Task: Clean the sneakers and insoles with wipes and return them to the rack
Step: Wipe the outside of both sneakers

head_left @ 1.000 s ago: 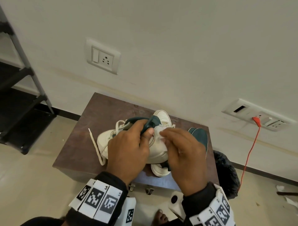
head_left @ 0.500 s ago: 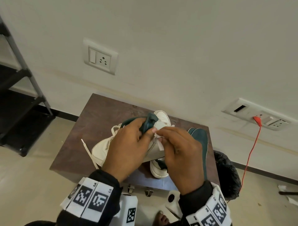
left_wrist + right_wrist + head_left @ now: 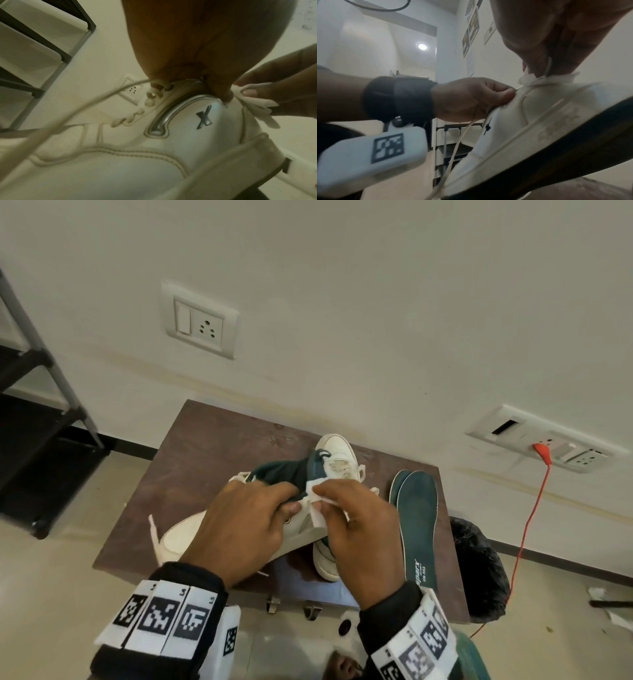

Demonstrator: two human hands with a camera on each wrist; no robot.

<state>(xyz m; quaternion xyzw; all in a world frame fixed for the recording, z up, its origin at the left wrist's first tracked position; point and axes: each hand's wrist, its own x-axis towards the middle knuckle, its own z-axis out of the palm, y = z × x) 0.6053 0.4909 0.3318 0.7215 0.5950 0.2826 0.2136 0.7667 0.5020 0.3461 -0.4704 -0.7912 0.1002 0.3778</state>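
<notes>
A white sneaker [image 3: 181, 537] with a dark teal lining is held tilted above the small brown table [image 3: 205, 453]. My left hand [image 3: 239, 529] grips it at the collar, fingers inside the opening. In the left wrist view the sneaker [image 3: 137, 155] shows a dark X mark. My right hand [image 3: 356, 529] pinches a white wipe [image 3: 317, 491] against the heel collar; the wipe [image 3: 257, 106] [image 3: 544, 78] is crumpled. The second white sneaker [image 3: 337, 455] lies on the table behind, partly hidden. Two dark teal insoles [image 3: 418, 525] lie at the table's right.
A black shoe rack [image 3: 30, 412] stands at the left. A black bin bag [image 3: 479, 570] sits right of the table. An orange cable [image 3: 527, 525] hangs from a wall socket. My bare foot [image 3: 342, 667] is below the table edge.
The held sneaker has risen and tilted, toe to the left. My right hand moved up to the heel collar, and the wipe now shows between its fingers.
</notes>
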